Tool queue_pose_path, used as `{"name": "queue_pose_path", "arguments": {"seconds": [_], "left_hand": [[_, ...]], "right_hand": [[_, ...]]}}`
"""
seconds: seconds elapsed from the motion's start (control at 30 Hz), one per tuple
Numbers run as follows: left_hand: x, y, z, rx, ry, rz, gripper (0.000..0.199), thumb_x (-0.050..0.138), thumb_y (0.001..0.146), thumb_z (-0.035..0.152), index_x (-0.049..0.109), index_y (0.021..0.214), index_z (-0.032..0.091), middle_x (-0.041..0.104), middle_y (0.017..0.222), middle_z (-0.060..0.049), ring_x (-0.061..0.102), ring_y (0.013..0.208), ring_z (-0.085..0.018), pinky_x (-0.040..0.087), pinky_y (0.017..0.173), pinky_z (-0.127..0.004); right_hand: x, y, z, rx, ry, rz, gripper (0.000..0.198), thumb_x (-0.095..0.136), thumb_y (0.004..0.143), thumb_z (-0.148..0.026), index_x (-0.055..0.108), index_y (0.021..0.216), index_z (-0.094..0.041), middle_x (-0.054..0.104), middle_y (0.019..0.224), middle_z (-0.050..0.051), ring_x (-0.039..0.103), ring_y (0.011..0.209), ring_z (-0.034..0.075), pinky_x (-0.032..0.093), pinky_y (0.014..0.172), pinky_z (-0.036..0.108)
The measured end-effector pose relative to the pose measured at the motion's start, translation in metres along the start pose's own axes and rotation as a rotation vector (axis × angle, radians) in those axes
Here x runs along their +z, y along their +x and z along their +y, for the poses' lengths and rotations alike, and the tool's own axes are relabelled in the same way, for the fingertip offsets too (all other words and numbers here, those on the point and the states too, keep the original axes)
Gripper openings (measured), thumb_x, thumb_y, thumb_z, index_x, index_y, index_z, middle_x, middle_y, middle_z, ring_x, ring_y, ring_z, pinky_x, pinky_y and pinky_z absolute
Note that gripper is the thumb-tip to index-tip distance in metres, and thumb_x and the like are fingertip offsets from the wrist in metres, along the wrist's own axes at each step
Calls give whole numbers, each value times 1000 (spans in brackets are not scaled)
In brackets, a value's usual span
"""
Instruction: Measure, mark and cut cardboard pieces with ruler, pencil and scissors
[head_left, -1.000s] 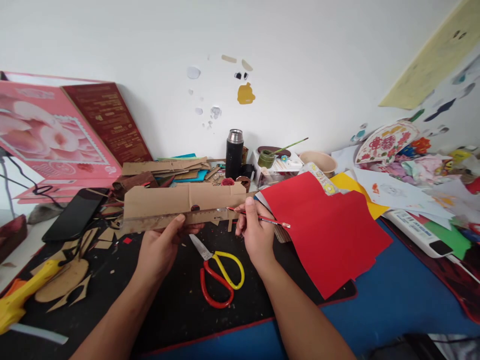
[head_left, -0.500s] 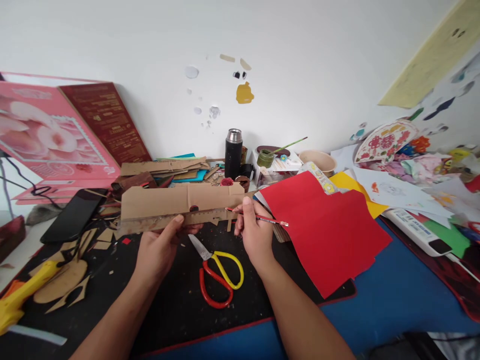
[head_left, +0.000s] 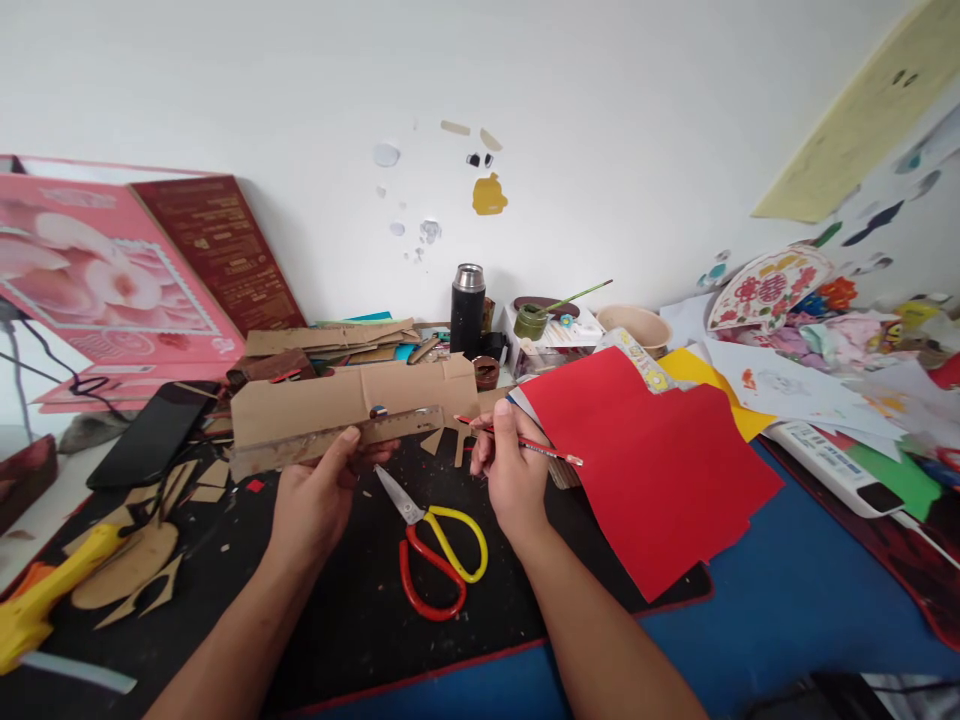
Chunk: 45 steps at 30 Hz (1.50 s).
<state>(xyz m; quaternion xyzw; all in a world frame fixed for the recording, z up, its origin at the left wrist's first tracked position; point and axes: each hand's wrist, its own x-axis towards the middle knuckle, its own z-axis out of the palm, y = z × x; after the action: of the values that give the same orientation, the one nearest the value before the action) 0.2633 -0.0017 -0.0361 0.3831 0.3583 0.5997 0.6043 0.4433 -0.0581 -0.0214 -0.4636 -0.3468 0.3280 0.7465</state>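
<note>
My left hand (head_left: 319, 490) is closed on a clear ruler (head_left: 409, 424) and a piece of brown cardboard (head_left: 300, 405), thumb on top and the other fingers underneath. The ruler lies along the cardboard's near edge. A red and dark striped pencil (head_left: 534, 444) sits in the closed fingers of my right hand (head_left: 514, 470), its point toward the ruler's right end but apart from it. Scissors (head_left: 435, 550) with one yellow and one red handle lie on the black mat between my forearms. Right of my right hand is a large red sheet (head_left: 652, 460).
A yellow glue gun (head_left: 60, 590) and cardboard scraps (head_left: 135, 570) lie at the left, near a black phone (head_left: 154, 430). A black thermos (head_left: 467, 310) stands by the wall. A pink box (head_left: 120, 265) is at the back left, a white power strip (head_left: 832, 465) at the right.
The cardboard and ruler have shifted slightly left, away from the pencil. The pencil's point, earlier at the ruler's right end, is now clear of it.
</note>
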Motion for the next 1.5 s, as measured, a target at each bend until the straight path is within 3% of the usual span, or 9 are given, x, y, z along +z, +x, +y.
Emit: {"name": "queue_pose_path", "arguments": {"seconds": [0.17,0.33,0.6,0.87,1.07,1.33,1.5], "left_hand": [[-1,5,1,6,-121,43,25,97,68,31,81,78,15,84,82,-6,81,72,-23,67,66,-27],[-3,10,3,-19,-202,79,23,96,68,28,79,79,17,84,81,-4,82,73,-21,66,66,-25],[-2,7,5,-70,-207,35,32,102,59,34,81,74,17,83,78,-3,81,71,-21,65,64,-23],[2,1,6,-119,-169,-32,34,105,58,36,80,72,17,81,74,-3,79,68,-19,65,66,-24],[4,-2,0,-136,-94,-65,38,103,59,37,84,83,15,83,80,-9,79,67,-24,65,62,-29],[1,-4,-1,-188,-34,-166,41,105,57,41,86,83,14,83,79,-13,81,75,-27,68,69,-29],[-2,-3,-1,-195,-36,-141,36,105,56,35,84,76,14,84,83,-13,81,74,-26,68,71,-30]], "right_hand": [[1,-3,1,34,-47,-46,60,63,94,-78,67,79,-20,49,48,-7,48,37,11,36,39,23],[2,-7,6,31,-129,-195,57,60,99,-71,70,79,-19,51,49,-6,50,37,10,36,42,23],[4,-8,14,112,-130,-317,50,66,98,-66,73,85,-18,56,59,-5,54,42,9,39,44,21],[6,-9,23,199,-99,-300,60,67,90,-77,74,85,-18,60,63,-4,56,41,9,36,42,21],[9,-10,22,222,-120,-283,68,66,87,-82,61,59,-20,55,48,-2,54,38,11,35,40,22],[10,-6,15,273,-62,-248,67,71,83,-82,63,61,-19,56,49,-2,51,36,10,33,37,21],[9,-5,15,290,-58,-244,67,72,82,-81,64,61,-18,56,49,-2,52,36,10,34,37,20]]}}
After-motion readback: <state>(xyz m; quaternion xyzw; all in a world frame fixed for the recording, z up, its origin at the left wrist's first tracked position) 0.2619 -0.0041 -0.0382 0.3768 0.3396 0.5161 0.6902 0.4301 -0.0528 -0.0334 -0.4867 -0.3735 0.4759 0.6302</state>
